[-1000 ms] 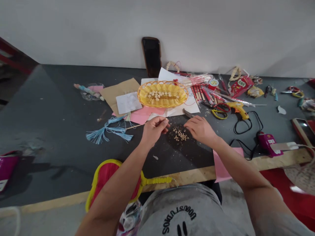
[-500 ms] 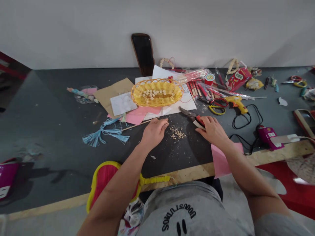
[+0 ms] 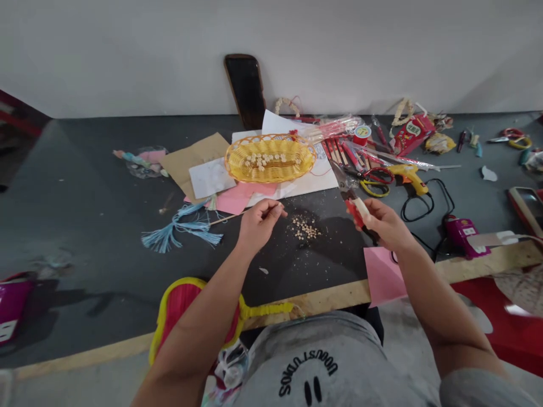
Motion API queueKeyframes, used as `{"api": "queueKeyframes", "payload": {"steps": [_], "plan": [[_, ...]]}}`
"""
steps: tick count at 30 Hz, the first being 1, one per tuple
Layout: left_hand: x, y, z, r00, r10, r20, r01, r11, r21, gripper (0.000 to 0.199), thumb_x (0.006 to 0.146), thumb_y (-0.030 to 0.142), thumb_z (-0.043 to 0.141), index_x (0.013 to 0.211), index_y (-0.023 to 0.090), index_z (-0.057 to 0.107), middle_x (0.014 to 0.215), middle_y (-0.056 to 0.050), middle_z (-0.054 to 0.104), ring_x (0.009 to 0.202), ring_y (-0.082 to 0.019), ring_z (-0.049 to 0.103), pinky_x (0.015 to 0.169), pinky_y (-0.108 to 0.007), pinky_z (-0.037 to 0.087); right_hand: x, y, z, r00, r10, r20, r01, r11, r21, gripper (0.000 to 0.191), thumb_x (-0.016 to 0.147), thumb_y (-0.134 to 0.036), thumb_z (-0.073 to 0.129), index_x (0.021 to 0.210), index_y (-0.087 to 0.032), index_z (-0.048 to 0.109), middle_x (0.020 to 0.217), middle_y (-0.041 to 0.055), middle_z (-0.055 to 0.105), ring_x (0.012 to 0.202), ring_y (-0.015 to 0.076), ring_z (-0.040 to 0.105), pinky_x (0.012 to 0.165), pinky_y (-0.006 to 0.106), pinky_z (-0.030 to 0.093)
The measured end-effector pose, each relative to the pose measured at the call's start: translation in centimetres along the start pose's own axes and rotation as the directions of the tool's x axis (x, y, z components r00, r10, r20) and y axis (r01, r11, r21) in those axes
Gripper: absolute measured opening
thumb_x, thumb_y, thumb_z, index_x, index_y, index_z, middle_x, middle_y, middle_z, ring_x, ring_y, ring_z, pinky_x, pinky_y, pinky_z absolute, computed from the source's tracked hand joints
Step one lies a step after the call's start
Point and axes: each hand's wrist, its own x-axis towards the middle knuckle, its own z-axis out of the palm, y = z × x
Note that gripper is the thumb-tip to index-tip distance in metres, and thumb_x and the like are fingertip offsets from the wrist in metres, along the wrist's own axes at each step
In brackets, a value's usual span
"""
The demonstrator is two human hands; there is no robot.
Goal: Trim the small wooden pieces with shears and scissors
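Since the earlier frame, the pruning shears [image 3: 351, 198] have moved and turned, right of centre, gripped in the right hand [image 3: 382, 221]. The 2 hands are apart; the left hand [image 3: 259, 221], near centre, pinches a small pale bit [image 3: 280, 204]. The step seems readying the tool; the next move calls for keeping blades clear of fingertips.

"What is the person wearing?"

"A grey T-shirt [image 3: 352, 362], mottled lighter and darker. The right sleeve [image 3: 475, 387] is short, plain grey, ending above the elbow."

"Any markings?"

"Black lettering [image 3: 307, 367] bent into an arc across the front, upside down in the head view, with STUDIOS legible. Inside the curve are two thick black strokes [image 3: 318, 390], side by side."

"And the hands?"

"Left hand [image 3: 259, 223] and right hand [image 3: 382, 223] are bare, like both forearms."
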Motion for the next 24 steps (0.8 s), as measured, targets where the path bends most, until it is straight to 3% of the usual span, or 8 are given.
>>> {"api": "queueKeyframes", "payload": {"steps": [2,6,9,11,14,17,20,24], "plan": [[0.0,-0.2,0.1,0.999,-0.037,-0.003,0.037,0.996,-0.085,0.024,0.087,0.042,0.061,0.087,0.018,0.067,0.079,-0.005,0.075,0.061,-0.013,0.055,0.062,-0.024,0.042,-0.5,-0.3,0.4,0.993,0.050,0.105,-0.072,0.975,0.212,0.043,0.069,-0.051,0.078,0.095,-0.023,0.059,0.088,0.0005,0.066,0.064,0.0113,0.053,0.059,0.026,0.045],[0.1,-0.2,0.4,0.995,-0.096,0.008,0.095,0.964,-0.247,0.027,0.083,0.044,0.066,0.087,0.017,0.068,0.075,-0.004,0.073,0.055,-0.011,0.049,0.058,-0.024,0.041,-1.0,-1.6,1.9,0.967,0.094,0.236,-0.167,0.936,0.309,0.040,0.065,-0.029,0.077,0.100,-0.022,0.059,0.104,0.0070,0.068,0.077,0.0151,0.061,0.065,0.029,0.052],[0.1,0.1,0.5,0.990,-0.137,0.023,0.136,0.923,-0.360,0.028,0.079,0.044,0.071,0.085,0.017,0.068,0.075,-0.005,0.073,0.055,-0.010,0.048,0.056,-0.024,0.041,-0.5,-2.7,2.8,0.953,0.026,0.302,-0.140,0.921,0.364,0.034,0.070,-0.028,0.064,0.102,-0.024,0.054,0.127,0.0124,0.063,0.093,0.0216,0.065,0.072,0.037,0.057],[0.0,0.3,0.5,0.988,-0.153,0.024,0.149,0.899,-0.413,0.028,0.077,0.044,0.073,0.084,0.017,0.068,0.075,-0.004,0.073,0.055,-0.010,0.048,0.055,-0.024,0.040,0.1,-3.1,3.2,0.939,-0.069,0.338,-0.049,0.943,0.329,0.036,0.074,-0.028,0.057,0.110,-0.026,0.050,0.138,0.0130,0.057,0.100,0.0233,0.066,0.074,0.040,0.057],[0.0,0.6,0.6,0.989,-0.149,0.006,0.135,0.877,-0.461,0.029,0.075,0.044,0.075,0.083,0.017,0.069,0.076,-0.004,0.072,0.055,-0.009,0.048,0.054,-0.024,0.040,0.9,-3.3,3.9,0.918,-0.247,0.310,0.255,0.967,0.013,0.050,0.077,-0.021,0.051,0.127,-0.024,0.049,0.142,0.0145,0.052,0.108,0.0244,0.063,0.085,0.043,0.055],[0.0,0.6,0.5,0.988,-0.154,-0.014,0.128,0.865,-0.485,0.032,0.074,0.048,0.076,0.082,0.018,0.069,0.074,-0.004,0.071,0.053,-0.009,0.046,0.052,-0.025,0.038,1.3,-2.8,4.8,0.864,-0.399,0.305,0.502,0.723,-0.475,0.058,0.073,-0.011,0.051,0.130,-0.019,0.054,0.149,0.0176,0.044,0.126,0.0304,0.050,0.103,0.050,0.043],[-0.1,0.6,0.4,0.989,-0.142,-0.033,0.110,0.874,-0.473,0.032,0.074,0.049,0.076,0.079,0.018,0.069,0.070,-0.002,0.068,0.053,-0.010,0.047,0.052,-0.025,0.038,1.1,-2.1,5.5,0.836,-0.388,0.388,0.540,0.461,-0.704,0.059,0.071,-0.009,0.053,0.129,-0.018,0.057,0.158,0.0173,0.030,0.128,0.0358,0.044,0.100,0.054,0.042],[-0.3,0.6,0.4,0.992,-0.120,-0.038,0.090,0.890,-0.446,0.029,0.078,0.047,0.074,0.077,0.018,0.069,0.069,-0.002,0.066,0.055,-0.010,0.048,0.054,-0.025,0.040,0.7,-1.6,5.9,0.857,-0.336,0.391,0.501,0.365,-0.785,0.058,0.074,-0.010,0.054,0.131,-0.019,0.056,0.160,0.0177,0.026,0.121,0.0363,0.047,0.092,0.051,0.044]]}}
